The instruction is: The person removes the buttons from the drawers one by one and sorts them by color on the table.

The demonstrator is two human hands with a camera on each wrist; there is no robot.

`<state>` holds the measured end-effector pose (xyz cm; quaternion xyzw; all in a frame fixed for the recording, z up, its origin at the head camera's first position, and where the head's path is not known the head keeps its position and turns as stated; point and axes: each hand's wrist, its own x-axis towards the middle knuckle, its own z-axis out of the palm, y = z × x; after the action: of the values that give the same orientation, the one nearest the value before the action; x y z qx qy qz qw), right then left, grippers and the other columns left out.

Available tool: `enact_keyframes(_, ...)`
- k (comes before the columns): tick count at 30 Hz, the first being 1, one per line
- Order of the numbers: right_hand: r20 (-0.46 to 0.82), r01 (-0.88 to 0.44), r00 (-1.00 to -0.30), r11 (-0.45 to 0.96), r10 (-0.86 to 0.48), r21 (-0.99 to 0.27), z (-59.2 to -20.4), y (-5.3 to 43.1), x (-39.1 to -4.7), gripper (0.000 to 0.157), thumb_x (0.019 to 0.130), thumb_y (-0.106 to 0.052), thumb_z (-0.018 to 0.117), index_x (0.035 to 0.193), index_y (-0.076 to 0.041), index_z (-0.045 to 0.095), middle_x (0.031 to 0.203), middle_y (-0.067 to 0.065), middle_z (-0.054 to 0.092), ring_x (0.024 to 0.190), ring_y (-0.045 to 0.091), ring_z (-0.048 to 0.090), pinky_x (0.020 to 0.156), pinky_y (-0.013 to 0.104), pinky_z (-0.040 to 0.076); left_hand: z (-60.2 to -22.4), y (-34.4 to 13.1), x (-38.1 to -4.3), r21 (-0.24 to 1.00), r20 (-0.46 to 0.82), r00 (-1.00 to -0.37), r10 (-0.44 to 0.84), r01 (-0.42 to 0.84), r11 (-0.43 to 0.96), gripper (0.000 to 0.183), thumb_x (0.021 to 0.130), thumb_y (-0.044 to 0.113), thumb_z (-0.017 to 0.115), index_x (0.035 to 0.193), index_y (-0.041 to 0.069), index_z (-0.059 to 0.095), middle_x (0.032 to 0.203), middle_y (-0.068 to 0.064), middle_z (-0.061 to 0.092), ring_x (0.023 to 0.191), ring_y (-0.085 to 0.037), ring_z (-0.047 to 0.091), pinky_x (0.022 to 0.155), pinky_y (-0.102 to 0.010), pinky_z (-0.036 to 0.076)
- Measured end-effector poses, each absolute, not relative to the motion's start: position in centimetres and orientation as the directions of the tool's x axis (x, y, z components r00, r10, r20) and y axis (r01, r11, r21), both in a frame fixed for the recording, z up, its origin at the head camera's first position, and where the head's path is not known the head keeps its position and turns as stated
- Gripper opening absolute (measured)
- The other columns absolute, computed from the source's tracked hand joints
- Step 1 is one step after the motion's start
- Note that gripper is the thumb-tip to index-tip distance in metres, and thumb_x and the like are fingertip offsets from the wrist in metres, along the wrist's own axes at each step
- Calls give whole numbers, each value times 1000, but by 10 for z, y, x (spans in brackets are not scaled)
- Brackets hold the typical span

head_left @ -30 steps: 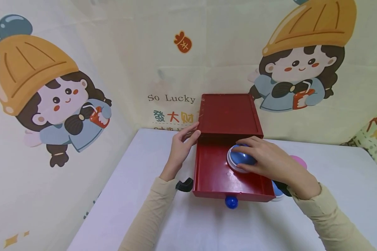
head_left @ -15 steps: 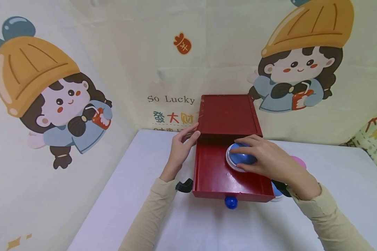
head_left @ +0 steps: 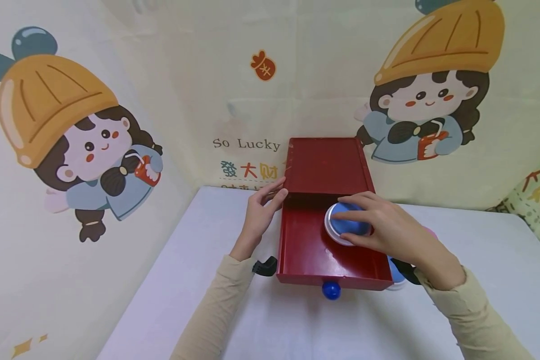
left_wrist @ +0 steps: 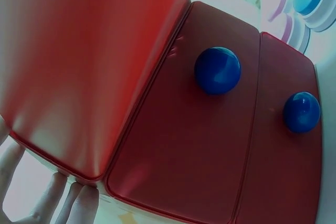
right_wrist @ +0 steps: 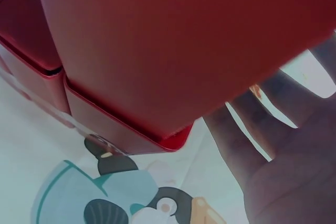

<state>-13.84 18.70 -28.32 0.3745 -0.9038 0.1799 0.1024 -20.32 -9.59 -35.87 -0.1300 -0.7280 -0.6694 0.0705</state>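
Note:
A red cabinet (head_left: pixel 326 167) stands on the table with its top drawer (head_left: pixel 303 252) pulled out. Inside this drawer is a round push button (head_left: pixel 354 227), with a blue domed top and a white base. My right hand (head_left: pixel 389 225) grips it from above, thumb at the near side and fingers over the far side. In the right wrist view, the drawer side hides that hand's fingertips. My left hand (head_left: pixel 260 212) rests against the cabinet's left side, fingers extended; the left wrist view shows several of its fingers (left_wrist: pixel 47 198) at the red edge.
A blue knob (head_left: pixel 331 290) juts from the open drawer's front. Lower drawer fronts (left_wrist: pixel 173 145) are closed, with blue knobs (left_wrist: pixel 218 70). Right of the cabinet, another blue push button (head_left: pixel 398 272) sits partly under my right wrist; pink-topped ones (left_wrist: pixel 283 24) are near it.
My right hand and the button have barely shifted; the right wrist now covers more of the pink thing behind it. The left hand and drawer stay put.

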Motion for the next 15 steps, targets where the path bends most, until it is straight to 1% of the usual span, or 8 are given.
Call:
enact_keyframes(4, 342, -718, -691, 658, -637, -227, -282, 189, -136, 48, 72, -24, 90, 117, -20, 75, 132, 13, 61, 120, 34, 54, 73, 45, 62, -359, -95, -203, 958, 271, -958, 98, 278, 67, 39, 96, 32, 66, 135, 28, 63, 128, 1, 64, 113, -19, 63, 92, -35, 57)
enact_keyframes(11, 377, -724, -679, 658, -630, -205, -282, 192, -132, 48, 70, -23, 91, 115, -20, 76, 133, 12, 60, 121, 32, 52, 72, 44, 62, -359, -96, -205, 968, 235, -967, 102, 243, 68, 42, 98, 24, 64, 139, 18, 59, 134, -7, 61, 116, -23, 61, 93, -35, 57)
enact_keyframes(15, 406, -736, -665, 645, -627, -208, -280, 196, -130, 49, 68, -20, 92, 114, -19, 76, 133, 12, 59, 120, 32, 53, 71, 45, 62, -359, -96, -205, 969, 229, -968, 104, 237, 75, 43, 98, 23, 64, 140, 17, 58, 135, -8, 60, 117, -24, 60, 94, -36, 56)
